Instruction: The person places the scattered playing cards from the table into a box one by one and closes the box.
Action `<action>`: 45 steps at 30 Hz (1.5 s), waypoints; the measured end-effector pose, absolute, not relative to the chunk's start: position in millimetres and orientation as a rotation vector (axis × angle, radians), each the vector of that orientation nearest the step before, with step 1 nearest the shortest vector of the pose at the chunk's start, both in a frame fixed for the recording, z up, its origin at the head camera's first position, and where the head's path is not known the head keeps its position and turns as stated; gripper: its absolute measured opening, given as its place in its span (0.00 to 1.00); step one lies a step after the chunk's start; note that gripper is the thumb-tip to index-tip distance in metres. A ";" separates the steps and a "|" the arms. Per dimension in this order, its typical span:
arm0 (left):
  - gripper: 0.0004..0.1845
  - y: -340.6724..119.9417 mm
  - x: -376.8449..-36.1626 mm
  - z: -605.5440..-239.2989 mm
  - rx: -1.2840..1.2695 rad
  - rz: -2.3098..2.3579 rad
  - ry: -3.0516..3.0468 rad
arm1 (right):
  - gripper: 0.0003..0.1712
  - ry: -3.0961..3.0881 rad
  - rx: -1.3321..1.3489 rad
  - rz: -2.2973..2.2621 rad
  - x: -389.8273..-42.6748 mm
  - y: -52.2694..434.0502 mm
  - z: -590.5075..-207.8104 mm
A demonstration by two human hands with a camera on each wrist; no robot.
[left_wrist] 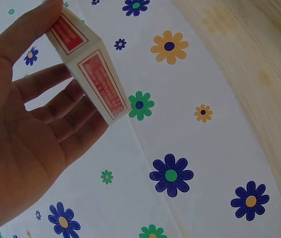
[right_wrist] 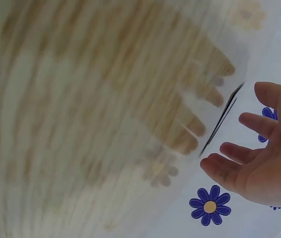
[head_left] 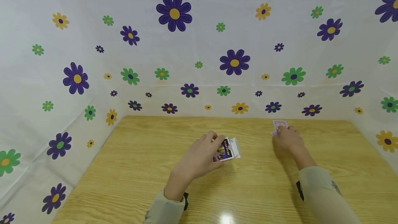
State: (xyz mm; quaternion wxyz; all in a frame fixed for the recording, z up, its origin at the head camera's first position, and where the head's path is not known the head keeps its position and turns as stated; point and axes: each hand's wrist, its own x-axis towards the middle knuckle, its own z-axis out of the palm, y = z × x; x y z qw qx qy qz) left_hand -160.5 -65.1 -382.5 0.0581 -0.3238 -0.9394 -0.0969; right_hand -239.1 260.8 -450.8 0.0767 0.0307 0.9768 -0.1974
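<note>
My left hand (head_left: 196, 157) grips a playing card box (head_left: 224, 150) above the middle of the table, thumb on one side and fingers on the other. The box's white end flap (head_left: 235, 147) stands open toward the right. In the left wrist view the box (left_wrist: 101, 82) shows red printed panels along its narrow sides. Farther back and to the right, my right hand (head_left: 290, 139) is over a few playing cards (head_left: 280, 124) lying on the table with a patterned back up. From the right wrist view, the cards (right_wrist: 221, 119) appear edge-on just beyond the extended fingertips, which hold nothing.
A glossy wood-grain table (head_left: 133, 179) lies under both hands and mirrors the right hand. White cloth (head_left: 202, 40) printed with purple, green and yellow flowers rises behind the table and along both sides.
</note>
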 end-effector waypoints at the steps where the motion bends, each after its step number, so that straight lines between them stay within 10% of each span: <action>1: 0.39 -64.8 -160.5 -382.4 -0.982 -0.292 -2.844 | 0.32 2.926 0.089 -0.585 -239.2 261.2 -450.9; 14: 0.39 -64.6 -161.0 -383.0 -0.973 -0.286 -2.841 | 0.16 2.959 0.125 -0.590 -240.7 266.7 -450.4; 25: 0.39 -65.5 -161.2 -384.7 -0.971 -0.301 -2.837 | 0.41 2.898 0.342 -0.700 -237.9 278.7 -455.9; 45: 0.39 -67.2 -160.3 -381.7 -0.961 -0.316 -2.858 | 0.46 2.749 0.422 -0.852 -239.9 287.1 -445.0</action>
